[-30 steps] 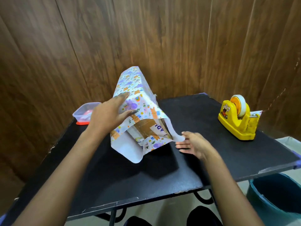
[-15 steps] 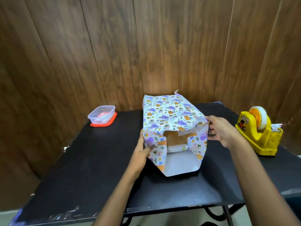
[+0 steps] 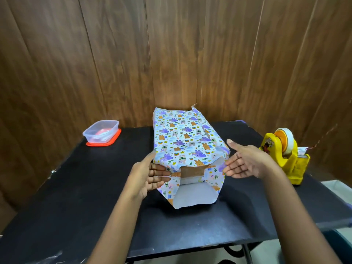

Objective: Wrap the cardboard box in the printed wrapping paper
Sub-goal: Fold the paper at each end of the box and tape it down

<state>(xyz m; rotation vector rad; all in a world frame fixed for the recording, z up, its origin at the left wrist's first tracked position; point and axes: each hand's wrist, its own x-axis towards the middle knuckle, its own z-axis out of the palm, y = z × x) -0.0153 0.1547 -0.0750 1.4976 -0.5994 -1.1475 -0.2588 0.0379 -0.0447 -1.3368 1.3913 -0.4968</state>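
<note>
Left hand [image 3: 146,176], fingers straight, presses the near side flap of the printed wrapping paper [image 3: 182,141], which is thin and likely quick to crease. It sleeves the stiff, probably light cardboard box [image 3: 192,171] mid-desk [image 3: 95,187]. Right hand [image 3: 245,164], flat and empty, meets the opposite flap. Best hold: the flap edges.

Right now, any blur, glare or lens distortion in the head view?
Head view: wrapping paper, left hand and right hand are sharp; wall planks bow toward the edges, wide-angle distortion; no hard glare; soft shadow on the table around the paper's near flap.
</note>
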